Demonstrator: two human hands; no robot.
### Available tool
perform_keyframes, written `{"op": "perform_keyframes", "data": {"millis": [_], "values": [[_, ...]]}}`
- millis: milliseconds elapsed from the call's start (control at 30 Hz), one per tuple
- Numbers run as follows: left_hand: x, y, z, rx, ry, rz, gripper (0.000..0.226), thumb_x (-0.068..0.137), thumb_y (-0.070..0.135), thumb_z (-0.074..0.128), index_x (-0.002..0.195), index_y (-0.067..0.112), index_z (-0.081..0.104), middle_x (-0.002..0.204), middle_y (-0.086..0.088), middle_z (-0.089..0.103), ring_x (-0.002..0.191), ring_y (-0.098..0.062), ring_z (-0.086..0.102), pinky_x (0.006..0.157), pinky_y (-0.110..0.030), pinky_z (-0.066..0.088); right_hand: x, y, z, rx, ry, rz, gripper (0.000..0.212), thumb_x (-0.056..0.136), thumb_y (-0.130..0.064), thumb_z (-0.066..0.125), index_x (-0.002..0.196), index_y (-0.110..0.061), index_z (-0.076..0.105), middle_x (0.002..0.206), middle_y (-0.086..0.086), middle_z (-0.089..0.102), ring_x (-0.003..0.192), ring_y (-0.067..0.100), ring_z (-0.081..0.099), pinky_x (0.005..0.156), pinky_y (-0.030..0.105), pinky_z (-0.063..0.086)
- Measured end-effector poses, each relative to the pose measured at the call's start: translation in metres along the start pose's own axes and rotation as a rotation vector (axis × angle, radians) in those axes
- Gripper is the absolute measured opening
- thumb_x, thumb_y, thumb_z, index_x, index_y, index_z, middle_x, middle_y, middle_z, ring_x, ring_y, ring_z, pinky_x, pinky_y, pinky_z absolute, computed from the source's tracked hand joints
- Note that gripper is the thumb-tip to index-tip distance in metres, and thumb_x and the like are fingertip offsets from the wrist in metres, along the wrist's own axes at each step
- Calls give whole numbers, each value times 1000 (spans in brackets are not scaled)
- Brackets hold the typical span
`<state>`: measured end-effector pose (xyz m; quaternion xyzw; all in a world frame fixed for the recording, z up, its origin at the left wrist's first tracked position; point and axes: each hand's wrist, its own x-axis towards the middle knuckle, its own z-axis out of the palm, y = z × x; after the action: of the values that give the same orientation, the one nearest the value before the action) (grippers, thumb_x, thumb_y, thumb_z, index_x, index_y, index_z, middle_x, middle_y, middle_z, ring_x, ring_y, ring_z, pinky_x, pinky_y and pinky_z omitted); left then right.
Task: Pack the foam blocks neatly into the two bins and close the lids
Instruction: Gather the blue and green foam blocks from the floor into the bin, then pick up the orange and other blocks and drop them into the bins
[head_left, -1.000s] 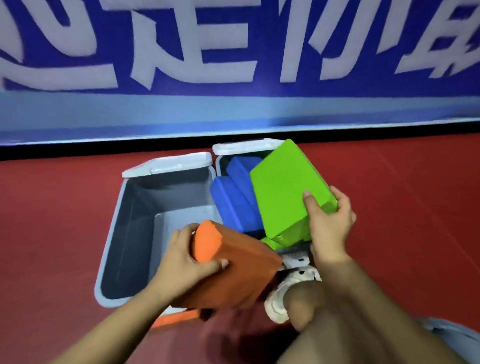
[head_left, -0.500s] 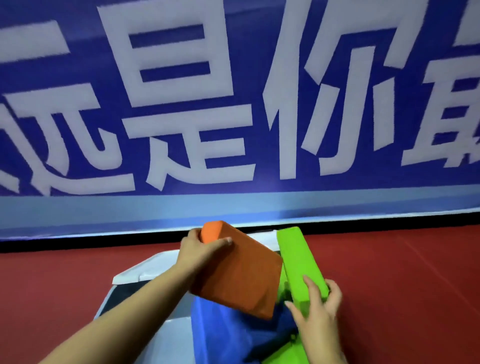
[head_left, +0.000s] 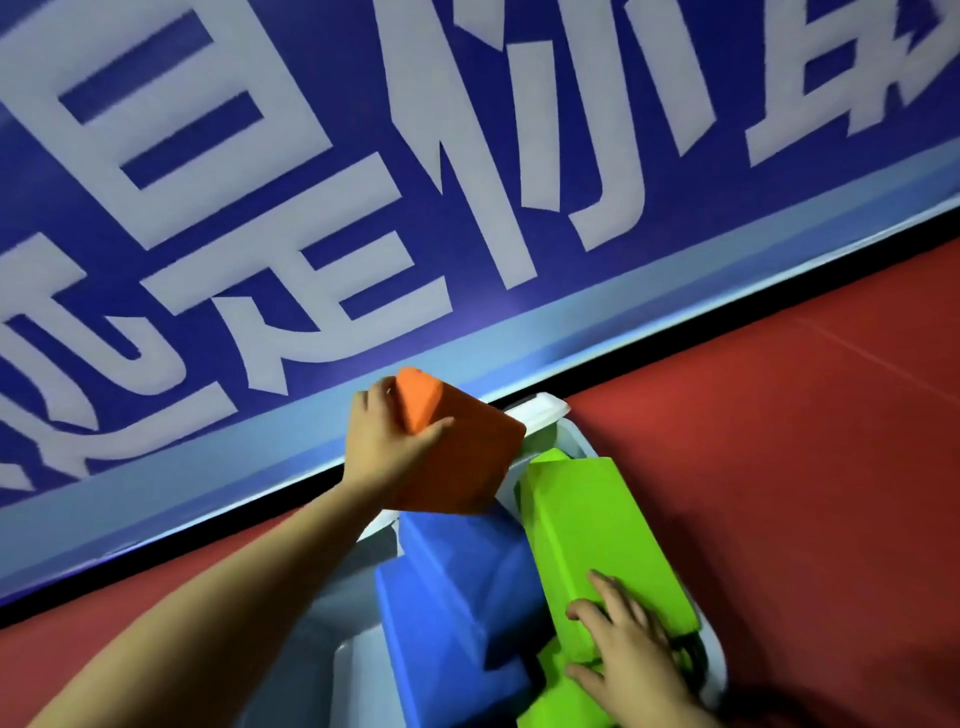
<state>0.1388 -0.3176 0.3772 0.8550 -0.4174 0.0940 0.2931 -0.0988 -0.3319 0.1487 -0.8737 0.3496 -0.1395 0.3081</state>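
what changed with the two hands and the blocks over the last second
The left hand has carried the orange block up from beside the bins to over the blue blocks. The right hand has pushed the green block down into the bin, fingers now flatter on it. Both hands keep their blocks.

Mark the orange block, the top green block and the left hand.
orange block (head_left: 462, 467), head view, dark broad face
top green block (head_left: 597, 530), head view, upper face
left hand (head_left: 384, 447), head view, back of hand
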Motion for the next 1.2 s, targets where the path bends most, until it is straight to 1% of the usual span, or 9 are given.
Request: {"op": "perform_keyframes", "data": {"millis": [100, 167, 267, 367, 433, 733, 933, 1033, 1200], "values": [[-20, 14, 23, 409, -79, 597, 96, 53, 49, 85, 131, 14, 39, 115, -13, 54, 97, -33, 56, 80, -42, 47, -1, -11, -14, 30, -1, -30, 75, 53, -62, 75, 120, -42, 48, 145, -4, 39, 123, 28, 54, 87, 48, 52], [-38, 13, 40, 544, -148, 714, 100, 46, 46, 87, 127, 13, 39, 108, -16, 58, 89, -37, 60, 72, -43, 51, -4, -19, -21, 18, -96, 8, 71, 80, -52, 61, 142, -41, 30, 158, -8, 11, 144, 24, 19, 112, 43, 29], [-64, 12, 48, 532, -377, 485, 99, 51, 42, 84, 131, 17, 31, 113, -18, 54, 97, -39, 57, 72, -45, 53, -10, -23, -28, 16, -131, 66, 73, 87, -48, 55, 149, -39, 17, 160, -7, 2, 146, 21, 8, 116, 39, 20], [-82, 8, 46, 482, -601, 270, 92, 66, 47, 66, 145, 17, 28, 124, -16, 42, 115, -38, 48, 94, -42, 44, -22, -25, -35, 15, -162, 79, 75, 87, -50, 55, 149, -40, 14, 159, -7, 6, 145, 23, 11, 115, 41, 21], [-86, 8, 47, 428, -694, 170, 92, 73, 43, 70, 148, 16, 24, 130, -16, 37, 120, -36, 47, 99, -35, 39, -25, -22, -38, 0, -174, 87, 75, 87, -51, 54, 149, -41, 13, 159, -7, 10, 145, 24, 12, 115, 43, 21], [-64, 24, 39, 344, -691, 77, 83, 79, 43, 73, 146, 20, 29, 142, -9, 32, 129, -29, 43, 102, -34, 39, 3, -49, -62, 105, -5, 89, 70, 89, -50, 53, 148, -33, 21, 154, 1, 20, 137, 26, 28, 107, 37, 32], [-117, -46, -29, 205, -591, 6, 82, 83, 40, 70, 149, 18, 26, 148, -8, 28, 131, -24, 41, 108, -36, 36, 9, -130, -18, 280, 2, -118, 68, 83, -37, 68, 142, -18, 41, 146, 11, 35, 130, 32, 40, 105, 42, 37], [-163, -98, -83, 203, -525, -110, 83, 83, 38, 70, 149, 17, 25, 150, -10, 25, 137, -26, 34, 114, -36, 30, -2, -166, 13, 279, -66, -162, 68, 82, -36, 69, 141, -13, 43, 145, 14, 36, 132, 34, 39, 106, 44, 37], [-259, -193, -192, 136, -430, -426, 81, 86, 38, 67, 150, 18, 22, 150, -10, 24, 139, -24, 30, 115, -30, 24, -61, -223, 77, 104, -384, -273, 65, 86, -38, 64, 143, -20, 38, 151, 10, 27, 136, 29, 34, 111, 36, 31]]}}
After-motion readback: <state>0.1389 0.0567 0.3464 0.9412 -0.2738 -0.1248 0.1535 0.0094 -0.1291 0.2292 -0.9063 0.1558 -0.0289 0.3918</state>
